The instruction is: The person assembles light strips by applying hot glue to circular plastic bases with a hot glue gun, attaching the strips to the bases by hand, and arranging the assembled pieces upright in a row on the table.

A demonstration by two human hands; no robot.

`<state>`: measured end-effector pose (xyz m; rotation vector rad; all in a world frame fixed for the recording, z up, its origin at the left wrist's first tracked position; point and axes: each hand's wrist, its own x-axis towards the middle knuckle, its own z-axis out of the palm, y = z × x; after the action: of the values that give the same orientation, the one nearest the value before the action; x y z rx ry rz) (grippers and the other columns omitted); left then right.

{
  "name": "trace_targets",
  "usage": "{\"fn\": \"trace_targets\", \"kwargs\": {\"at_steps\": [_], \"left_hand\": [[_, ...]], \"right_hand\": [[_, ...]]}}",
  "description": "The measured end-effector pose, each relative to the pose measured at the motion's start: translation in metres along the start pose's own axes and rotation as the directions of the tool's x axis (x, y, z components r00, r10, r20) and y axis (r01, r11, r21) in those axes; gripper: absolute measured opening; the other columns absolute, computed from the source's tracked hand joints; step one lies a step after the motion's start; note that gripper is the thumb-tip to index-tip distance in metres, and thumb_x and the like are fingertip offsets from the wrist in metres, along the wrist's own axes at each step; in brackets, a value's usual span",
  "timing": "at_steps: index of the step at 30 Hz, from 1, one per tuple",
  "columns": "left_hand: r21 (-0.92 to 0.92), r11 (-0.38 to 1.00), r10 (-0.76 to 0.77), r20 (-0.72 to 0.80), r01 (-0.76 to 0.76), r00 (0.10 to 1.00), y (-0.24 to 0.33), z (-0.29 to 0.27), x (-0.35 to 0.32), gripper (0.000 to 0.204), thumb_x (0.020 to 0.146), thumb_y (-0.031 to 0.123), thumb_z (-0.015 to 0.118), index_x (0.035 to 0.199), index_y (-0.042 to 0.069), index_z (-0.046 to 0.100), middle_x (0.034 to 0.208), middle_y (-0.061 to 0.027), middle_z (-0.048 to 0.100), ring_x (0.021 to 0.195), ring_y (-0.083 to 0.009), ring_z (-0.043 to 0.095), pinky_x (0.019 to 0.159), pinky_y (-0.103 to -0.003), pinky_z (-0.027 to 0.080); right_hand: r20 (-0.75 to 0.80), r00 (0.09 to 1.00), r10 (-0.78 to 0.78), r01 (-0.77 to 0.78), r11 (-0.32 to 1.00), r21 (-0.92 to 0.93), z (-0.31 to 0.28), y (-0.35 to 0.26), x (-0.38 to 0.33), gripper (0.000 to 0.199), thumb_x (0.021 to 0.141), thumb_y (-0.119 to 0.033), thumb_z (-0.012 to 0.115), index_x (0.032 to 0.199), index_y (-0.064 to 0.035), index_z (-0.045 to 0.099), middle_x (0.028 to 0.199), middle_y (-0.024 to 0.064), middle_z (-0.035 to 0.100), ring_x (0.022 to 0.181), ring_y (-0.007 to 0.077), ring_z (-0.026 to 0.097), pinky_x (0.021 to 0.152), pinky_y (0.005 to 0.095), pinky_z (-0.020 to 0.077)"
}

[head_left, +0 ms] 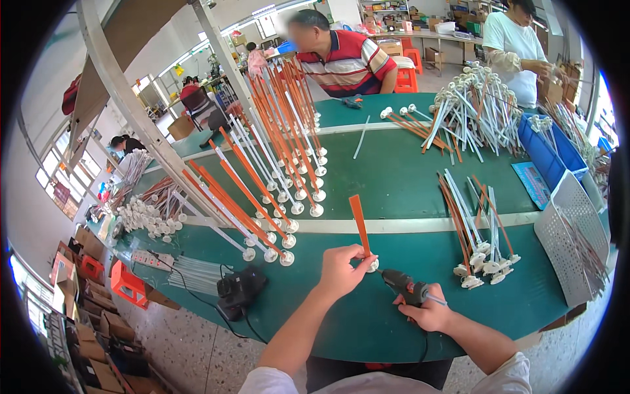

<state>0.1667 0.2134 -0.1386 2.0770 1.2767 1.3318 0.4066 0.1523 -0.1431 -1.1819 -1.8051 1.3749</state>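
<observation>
My left hand [336,270] pinches an orange flat strip [358,220] low down, near the white round base [374,263] at its foot. The strip stands nearly upright, tilted a little to the left. Closed round the handle of a glue gun [400,284] is my right hand [430,316]. The gun's nozzle points left, close to the white base; whether it touches cannot be made out. A pale glue stick [436,300] juts from the back of the gun. Left of my hands, rows of orange and white strips [289,240] stand on similar round bases.
Loose strips with bases [482,257] lie to the right, beside a white perforated basket [571,220]. Behind it stands a blue bin [550,150]. At left are pale glue sticks [193,274], a black corded device [240,292] and a power strip [152,259]. Two people are across the table.
</observation>
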Motion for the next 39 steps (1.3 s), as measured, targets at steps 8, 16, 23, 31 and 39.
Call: {"fn": "trace_targets", "kwargs": {"at_steps": [8, 16, 23, 31, 39], "left_hand": [[0.040, 0.999, 0.015, 0.024, -0.016, 1.000, 0.003, 0.004, -0.007, 0.017, 0.083, 0.008, 0.080, 0.079, 0.000, 0.065, 0.074, -0.0111, 0.072, 0.068, -0.0218, 0.073, 0.059, -0.028, 0.056], [-0.021, 1.000, -0.018, 0.021, 0.019, 1.000, 0.011, 0.006, -0.010, 0.019, 0.084, 0.009, 0.079, 0.078, -0.001, 0.063, 0.074, -0.0117, 0.071, 0.068, -0.0234, 0.073, 0.062, -0.029, 0.058], [0.022, 1.000, -0.016, 0.034, 0.015, 0.999, 0.009, 0.005, -0.011, 0.018, 0.085, 0.008, 0.078, 0.079, 0.000, 0.064, 0.075, -0.0114, 0.071, 0.070, -0.0230, 0.073, 0.063, -0.029, 0.058], [0.000, 1.000, 0.009, 0.008, -0.009, 1.000, 0.007, 0.006, -0.012, 0.010, 0.084, 0.008, 0.078, 0.086, 0.002, 0.071, 0.077, -0.0106, 0.072, 0.070, -0.0233, 0.073, 0.062, -0.030, 0.056], [0.070, 0.996, 0.059, -0.008, -0.058, 0.998, 0.009, 0.004, -0.011, 0.008, 0.084, 0.008, 0.076, 0.086, 0.003, 0.069, 0.079, -0.0100, 0.072, 0.069, -0.0246, 0.071, 0.058, -0.031, 0.054]], "right_hand": [[-0.016, 1.000, -0.007, 0.007, 1.000, -0.014, 0.002, 0.002, 0.001, 0.015, 0.082, -0.012, 0.070, 0.092, -0.0020, 0.071, 0.064, 0.0078, 0.067, 0.058, 0.0168, 0.068, 0.058, 0.0305, 0.0541], [-0.027, 1.000, -0.007, 0.007, 1.000, 0.012, 0.001, 0.001, -0.002, 0.013, 0.082, -0.011, 0.070, 0.092, -0.0016, 0.071, 0.064, 0.0069, 0.067, 0.057, 0.0156, 0.068, 0.057, 0.0297, 0.0537], [-0.016, 1.000, 0.009, -0.009, 0.999, 0.038, 0.001, -0.004, 0.000, 0.011, 0.084, -0.002, 0.070, 0.094, 0.0032, 0.070, 0.069, 0.0054, 0.065, 0.058, 0.0114, 0.063, 0.055, 0.0275, 0.0517], [-0.028, 0.999, -0.025, 0.025, 1.000, 0.006, 0.000, 0.000, -0.001, 0.013, 0.083, -0.010, 0.070, 0.092, -0.0009, 0.070, 0.066, 0.0071, 0.068, 0.057, 0.0157, 0.069, 0.057, 0.0295, 0.0544], [-0.027, 0.999, -0.030, 0.030, 1.000, -0.002, 0.000, -0.002, -0.001, 0.014, 0.083, -0.011, 0.070, 0.093, -0.0011, 0.070, 0.066, 0.0079, 0.067, 0.057, 0.0164, 0.069, 0.058, 0.0299, 0.0548]]}}
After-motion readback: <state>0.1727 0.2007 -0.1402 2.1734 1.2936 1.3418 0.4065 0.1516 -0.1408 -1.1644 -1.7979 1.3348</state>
